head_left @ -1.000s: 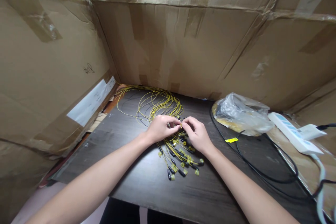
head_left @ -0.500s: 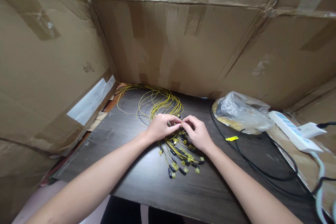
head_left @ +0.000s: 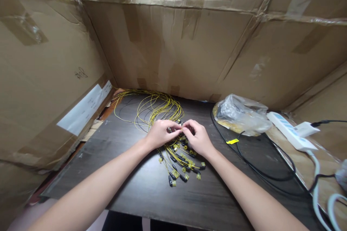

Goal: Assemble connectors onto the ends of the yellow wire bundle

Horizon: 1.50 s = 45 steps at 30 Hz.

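Over the bundle of thin yellow cables (head_left: 168,107), my left hand (head_left: 162,133) and my right hand (head_left: 197,136) meet fingertip to fingertip. Both are closed in a pinch around a small yellow piece (head_left: 181,129), mostly covered by the fingers, so its exact kind does not show. Below and between the hands, several black cable ends (head_left: 185,178) lie fanned out on the dark table (head_left: 141,191). Small clear-yellow tabs (head_left: 198,176) sit on or beside these ends. From under my left hand the cables curve back toward the far left corner.
A crumpled clear plastic bag (head_left: 241,113) lies at the back right. Beside it is a white power strip (head_left: 288,131) with a white plug (head_left: 306,129). A black cable (head_left: 253,162) with a yellow tag (head_left: 232,141) loops over the table's right side. Cardboard walls (head_left: 157,47) enclose the table.
The camera view has shifted slightly, so the table and things on it appear farther left. My hands stay pinched together over the cables, with little change in pose.
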Tool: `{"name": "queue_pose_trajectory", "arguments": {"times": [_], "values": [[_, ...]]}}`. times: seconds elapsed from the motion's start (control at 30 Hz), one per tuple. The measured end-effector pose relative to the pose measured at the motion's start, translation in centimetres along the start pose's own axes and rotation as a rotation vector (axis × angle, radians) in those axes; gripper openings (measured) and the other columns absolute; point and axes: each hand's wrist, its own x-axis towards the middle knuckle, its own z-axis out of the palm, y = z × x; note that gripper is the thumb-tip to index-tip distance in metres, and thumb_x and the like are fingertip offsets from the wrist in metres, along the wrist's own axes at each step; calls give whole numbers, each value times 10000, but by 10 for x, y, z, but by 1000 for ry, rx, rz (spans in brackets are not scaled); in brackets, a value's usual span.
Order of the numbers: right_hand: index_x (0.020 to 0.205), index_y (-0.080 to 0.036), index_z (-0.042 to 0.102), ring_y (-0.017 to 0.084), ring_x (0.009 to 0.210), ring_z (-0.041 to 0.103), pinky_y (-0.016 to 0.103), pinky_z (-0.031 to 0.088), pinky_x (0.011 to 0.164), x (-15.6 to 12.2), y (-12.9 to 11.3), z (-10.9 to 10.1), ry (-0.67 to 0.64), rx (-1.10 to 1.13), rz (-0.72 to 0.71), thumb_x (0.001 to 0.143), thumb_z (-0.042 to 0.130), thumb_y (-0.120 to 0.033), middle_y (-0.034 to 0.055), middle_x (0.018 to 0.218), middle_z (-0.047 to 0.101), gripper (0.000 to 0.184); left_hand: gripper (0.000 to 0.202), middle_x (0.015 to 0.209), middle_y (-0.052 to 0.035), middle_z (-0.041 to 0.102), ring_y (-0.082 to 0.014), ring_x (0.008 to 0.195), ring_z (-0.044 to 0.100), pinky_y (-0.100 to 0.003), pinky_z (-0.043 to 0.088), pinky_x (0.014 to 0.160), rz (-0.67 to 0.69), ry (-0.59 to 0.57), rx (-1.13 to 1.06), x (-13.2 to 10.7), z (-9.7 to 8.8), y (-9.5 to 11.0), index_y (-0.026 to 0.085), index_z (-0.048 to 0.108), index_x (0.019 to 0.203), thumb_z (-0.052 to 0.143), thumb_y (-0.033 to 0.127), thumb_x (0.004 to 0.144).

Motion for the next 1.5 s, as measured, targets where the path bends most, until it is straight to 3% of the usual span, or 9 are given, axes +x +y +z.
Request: {"name": "queue_pose_trajectory", "arguments": {"times": [0.23, 0.47, 0.7, 0.93, 1.17, 1.33, 1.5], "values": [[681, -211, 560, 176, 670, 518, 299, 380, 649, 1, 0, 0, -6, -55, -10, 954, 492, -327, 14, 651, 578, 305, 143, 811, -38, 778, -129, 660, 684, -211, 511, 612, -3, 12, -11, 0, 1, 0, 161, 786, 912, 679, 249, 872], [757, -208, 584, 173, 683, 526, 288, 385, 638, 0, 1, 0, -3, -15, -15, 883, 533, -246, 15, 712, 601, 141, 136, 834, -34, 779, -128, 680, 690, -212, 510, 616, 12, 0, -4, 0, 0, 0, 167, 784, 929, 673, 232, 883], [675, -211, 558, 169, 656, 499, 296, 373, 641, 0, -1, 0, 0, -54, -29, 942, 515, -339, 6, 634, 548, 300, 113, 836, -30, 778, -121, 666, 677, -210, 513, 612, 42, 9, 10, -1, 1, -7, 168, 785, 918, 692, 205, 864], [720, -210, 558, 171, 680, 517, 296, 384, 651, 0, 1, 0, 13, -37, -37, 894, 540, -257, 10, 688, 580, 181, 126, 844, -33, 781, -125, 667, 684, -223, 521, 619, 39, 6, 20, 0, 1, -4, 177, 785, 933, 693, 240, 875], [648, -215, 519, 163, 623, 477, 298, 365, 641, 1, -2, -1, 7, -53, -56, 960, 477, -318, -2, 605, 531, 331, 125, 817, -27, 772, -122, 657, 676, -220, 513, 619, 68, 48, 40, 0, 1, -2, 177, 780, 927, 683, 244, 887], [731, -211, 561, 167, 669, 515, 284, 375, 630, 0, -1, -2, 1, -11, -35, 919, 513, -293, 11, 694, 584, 211, 128, 818, -33, 773, -116, 655, 676, -205, 508, 603, 83, 37, 0, 0, 2, -1, 163, 778, 928, 679, 232, 886], [604, -215, 455, 162, 614, 460, 294, 345, 615, 0, -1, -2, -33, -27, -43, 962, 460, -330, -4, 576, 495, 377, 143, 794, -37, 772, -120, 640, 675, -207, 513, 599, 96, 39, -41, 0, 0, -2, 156, 781, 952, 693, 241, 876]]}}
